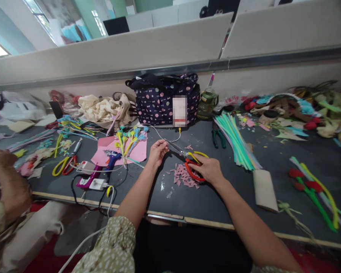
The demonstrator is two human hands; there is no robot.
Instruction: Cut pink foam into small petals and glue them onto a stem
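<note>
Dotted sleeve (113,242) at the bottom edge is cut off, so only the two bare forearms run out over the grey table (230,212). Right hand (208,169) is wrapped around the scissors (186,154), covering most of the red loop while the yellow loop pokes out above the knuckles; the blades point up-left and look a bit parted, though they're thin and kinda blurry. Left hand (158,151) sits right at the blade tips with the fingers curled in, and honestly I can't tell if it's pinching anything, it's too small to see. Pink scraps (183,178) lie on the table just under the scissors, between both hands. Glue gun (112,157) rests on a pink sheet (136,151) left of the left hand. Spotted bag (159,100) stands behind, its label blurred out. Someone else's arm (8,182) is half cut off at the far left.
</note>
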